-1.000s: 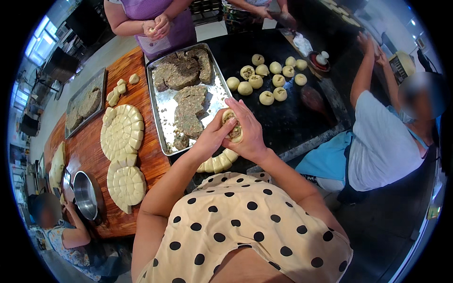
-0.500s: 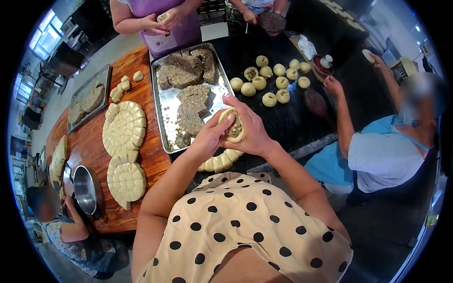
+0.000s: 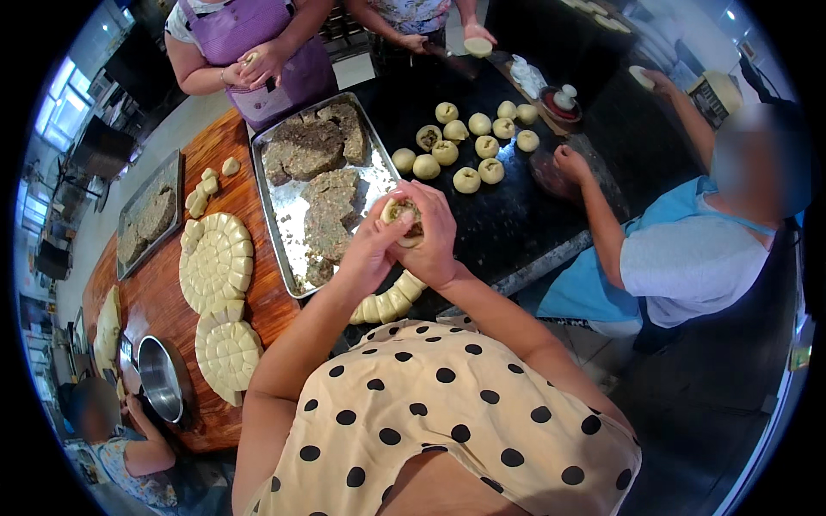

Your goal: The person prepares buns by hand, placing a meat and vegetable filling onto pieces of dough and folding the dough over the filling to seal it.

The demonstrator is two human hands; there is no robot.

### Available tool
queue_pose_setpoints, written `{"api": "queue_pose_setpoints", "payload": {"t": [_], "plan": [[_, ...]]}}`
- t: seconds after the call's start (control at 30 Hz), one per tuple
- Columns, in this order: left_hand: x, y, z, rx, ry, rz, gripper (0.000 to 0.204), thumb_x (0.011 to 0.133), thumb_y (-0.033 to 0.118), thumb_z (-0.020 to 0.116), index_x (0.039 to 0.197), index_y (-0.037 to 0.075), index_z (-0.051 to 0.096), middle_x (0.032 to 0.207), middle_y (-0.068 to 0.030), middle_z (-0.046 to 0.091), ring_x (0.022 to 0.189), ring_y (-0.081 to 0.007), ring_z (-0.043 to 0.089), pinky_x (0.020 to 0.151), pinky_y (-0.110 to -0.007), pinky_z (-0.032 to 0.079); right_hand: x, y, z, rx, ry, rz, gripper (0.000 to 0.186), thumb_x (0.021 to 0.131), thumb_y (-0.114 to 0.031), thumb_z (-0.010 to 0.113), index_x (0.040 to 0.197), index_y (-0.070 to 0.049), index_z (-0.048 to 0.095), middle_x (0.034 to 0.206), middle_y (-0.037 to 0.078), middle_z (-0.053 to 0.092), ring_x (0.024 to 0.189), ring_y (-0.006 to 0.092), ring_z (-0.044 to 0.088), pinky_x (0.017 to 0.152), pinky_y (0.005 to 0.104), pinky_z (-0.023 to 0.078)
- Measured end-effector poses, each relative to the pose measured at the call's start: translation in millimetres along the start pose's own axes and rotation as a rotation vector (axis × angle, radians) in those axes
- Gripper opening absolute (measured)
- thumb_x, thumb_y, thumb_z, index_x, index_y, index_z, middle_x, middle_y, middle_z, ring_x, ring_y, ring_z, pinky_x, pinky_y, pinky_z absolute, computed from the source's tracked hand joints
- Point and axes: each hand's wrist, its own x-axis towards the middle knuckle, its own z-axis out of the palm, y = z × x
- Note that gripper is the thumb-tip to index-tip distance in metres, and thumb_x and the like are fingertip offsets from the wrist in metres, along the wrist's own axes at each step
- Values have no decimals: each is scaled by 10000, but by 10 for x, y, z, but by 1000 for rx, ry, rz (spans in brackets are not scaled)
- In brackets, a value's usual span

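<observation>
Between my two hands is a round of dough with meat filling (image 3: 403, 211), its open top facing up. My left hand (image 3: 372, 248) is closed on its near left side, with the thumb over the filling. Curled about the other side is my right hand (image 3: 436, 239), its fingers hiding much of the dough. Just left of them lies a metal tray (image 3: 291, 225) with slabs of chopped filling (image 3: 332, 196). Beneath my wrists a curved row of cut dough pieces (image 3: 391, 303) shows partly. Several round filled buns (image 3: 466, 180) sit on the dark table beyond my hands.
On the wooden table (image 3: 268, 331) at left lie scored dough rounds (image 3: 217, 262), a metal bowl (image 3: 163, 378) and a smaller tray of filling (image 3: 153, 219). Co-workers stand across, at right and at lower left. A red dish with a white-knobbed tool (image 3: 563, 101) stands at the far right.
My fingers have drawn in over the dough, and less of its filling shows. A co-worker across now has a pale dough disc on one hand. The whole view has shifted a little.
</observation>
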Motion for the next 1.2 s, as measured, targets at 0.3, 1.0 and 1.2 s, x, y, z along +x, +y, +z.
{"api": "queue_pose_setpoints", "payload": {"t": [0.3, 1.0, 1.2], "plan": [[-7, 171, -42, 166, -38, -256, 473, 966, 190, 615, 1384, 56, 437, 1233, -98, 583, 1120, -186, 604, 946, -319, 503, 48, 82, -358, 251, -411, 258, 855, 637, -180, 839, 1386, -74, 441, 1258, 160, 574, 1170, 333, 571, 997, 412, 467], [-81, -124, -184, -160, 17, -202, 425, 1024, 290, 514, 1382, 77, 432, 1233, -65, 591, 1097, -164, 613, 918, -336, 521, -100, -43, -253, 144, -390, 275, 832, 644, -196, 875, 1347, -40, 459, 1319, 146, 558, 1235, 340, 525, 1048, 406, 416], [-135, 44, 54, 290, 62, -165, 494, 1022, 265, 536, 1457, 74, 401, 1138, -32, 617, 986, -100, 618, 824, -269, 535, -71, 1, -314, 156, -387, 115, 816, 680, -220, 834, 1380, -54, 448, 1370, 149, 536, 1251, 352, 524, 1114, 456, 379]]}}
